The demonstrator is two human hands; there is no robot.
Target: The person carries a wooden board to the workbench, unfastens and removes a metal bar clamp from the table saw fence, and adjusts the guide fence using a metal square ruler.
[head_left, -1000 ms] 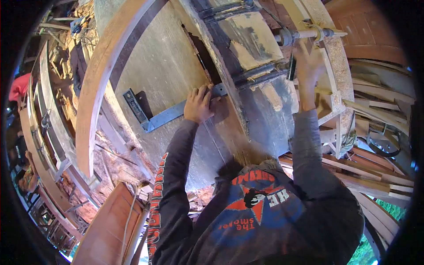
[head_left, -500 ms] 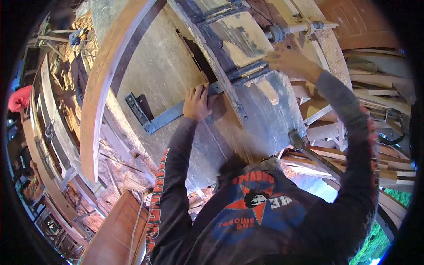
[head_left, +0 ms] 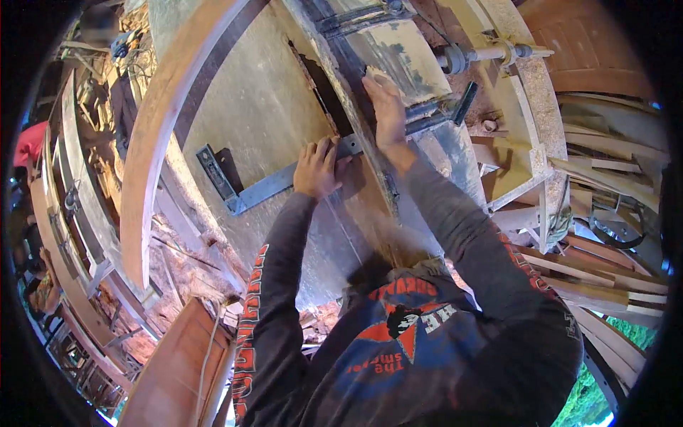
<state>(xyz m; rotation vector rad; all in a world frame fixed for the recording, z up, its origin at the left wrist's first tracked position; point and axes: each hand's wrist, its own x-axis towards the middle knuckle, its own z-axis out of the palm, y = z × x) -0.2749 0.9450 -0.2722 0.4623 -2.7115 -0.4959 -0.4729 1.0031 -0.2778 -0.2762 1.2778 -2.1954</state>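
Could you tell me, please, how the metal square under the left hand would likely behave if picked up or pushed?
The metal square looks stiff, showing straight on both sides of the left hand. It may slide fairly easily on the smooth-looking tabletop if pushed. Rolling seems unlikely, given its flat, L-shaped form.

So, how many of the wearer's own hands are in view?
2. The left hand is on the metal square; the right hand is beside the long raised board. Neither is hidden.

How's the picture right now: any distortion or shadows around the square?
Head view: strong fisheye distortion, black corners; head view: dark shadow beside the wooden beam, a smaller one by the metal square; head view: left hand fairly clear.
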